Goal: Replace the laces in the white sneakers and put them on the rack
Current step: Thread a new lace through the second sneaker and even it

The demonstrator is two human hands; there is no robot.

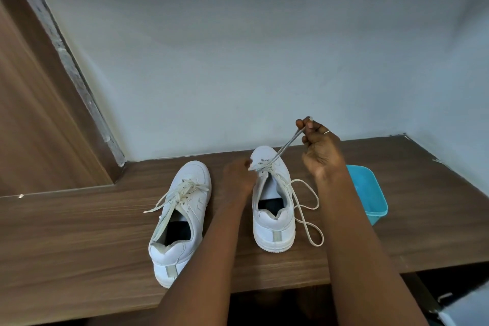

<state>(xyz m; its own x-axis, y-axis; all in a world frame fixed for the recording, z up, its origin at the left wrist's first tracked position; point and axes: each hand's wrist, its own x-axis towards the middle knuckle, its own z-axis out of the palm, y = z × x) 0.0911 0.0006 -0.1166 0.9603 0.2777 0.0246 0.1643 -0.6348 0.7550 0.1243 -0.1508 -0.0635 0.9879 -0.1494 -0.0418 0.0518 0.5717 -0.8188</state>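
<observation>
Pinching taut lace [287, 144] above right sneaker [272, 201], right hand [321, 151] lifts it; left hand [238, 176] grips sneaker's side, left sneaker [180, 219] beside.

Two white sneakers [182, 219] look like smooth, matt leather with woven cloth laces [304, 209]. The wood-grain shelf [79, 241] is satiny. The turquoise tub [370, 193] is glossy plastic.

Wall [238, 61] rising beyond fingers [304, 126] of R hand [321, 148], blocking fwd. From them, taut lace [287, 144] slanting down to sneaker [272, 193] at L hand [238, 174] fingers. Blue tub [367, 193] sitting below-R of R fingers; loose lace loop [312, 222] trailing btwn tub and sneaker. 2nd sneaker [182, 214] lying L of L fingers; bare tabletop [66, 233] opening further L.
</observation>
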